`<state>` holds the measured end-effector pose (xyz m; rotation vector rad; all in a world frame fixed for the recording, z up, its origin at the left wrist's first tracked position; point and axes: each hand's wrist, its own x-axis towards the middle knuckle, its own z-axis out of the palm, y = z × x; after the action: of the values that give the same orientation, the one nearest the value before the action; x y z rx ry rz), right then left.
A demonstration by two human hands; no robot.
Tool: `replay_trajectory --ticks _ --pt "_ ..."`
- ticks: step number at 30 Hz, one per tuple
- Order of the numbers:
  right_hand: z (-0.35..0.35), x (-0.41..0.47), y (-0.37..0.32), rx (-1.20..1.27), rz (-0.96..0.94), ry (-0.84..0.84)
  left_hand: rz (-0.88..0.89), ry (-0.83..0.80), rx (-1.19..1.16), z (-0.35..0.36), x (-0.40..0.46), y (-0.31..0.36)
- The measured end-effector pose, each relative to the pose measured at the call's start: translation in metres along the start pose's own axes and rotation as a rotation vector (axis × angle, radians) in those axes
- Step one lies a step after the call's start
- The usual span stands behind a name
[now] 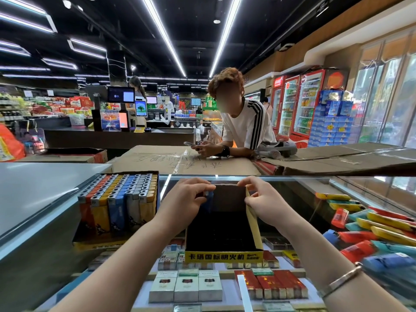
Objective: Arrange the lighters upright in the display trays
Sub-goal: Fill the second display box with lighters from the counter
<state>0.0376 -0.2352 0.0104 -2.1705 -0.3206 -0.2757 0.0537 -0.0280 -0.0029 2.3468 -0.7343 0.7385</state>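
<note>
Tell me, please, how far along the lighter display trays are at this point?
One tray on the left already stands full of upright lighters. The left hand is setting a blue lighter into the nearly empty tray, which the right hand steadies. The loose lighters piled at right remain.

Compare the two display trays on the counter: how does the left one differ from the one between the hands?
The left tray is packed with upright lighters in orange, yellow, blue and grey rows; the middle tray looks nearly empty, with perhaps one blue lighter at its far left corner. No hand touches the left tray, while the left hand and right hand grip the middle tray's far corners. Both are dark cardboard trays with yellow front edges on the glass counter.
</note>
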Motion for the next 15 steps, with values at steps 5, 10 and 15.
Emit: replay_trajectory --ticks 5,10,15 --pt "-0.020 0.003 0.004 0.107 0.029 0.293 -0.042 0.025 -0.098 0.003 -0.007 -0.004" --pt "-0.017 0.006 0.035 -0.463 0.270 -0.057 -0.058 0.030 -0.169 0.004 -0.009 -0.004" --pt "-0.013 0.005 0.042 -0.642 0.311 -0.006 -0.066 -0.013 -0.171 0.004 -0.010 -0.003"
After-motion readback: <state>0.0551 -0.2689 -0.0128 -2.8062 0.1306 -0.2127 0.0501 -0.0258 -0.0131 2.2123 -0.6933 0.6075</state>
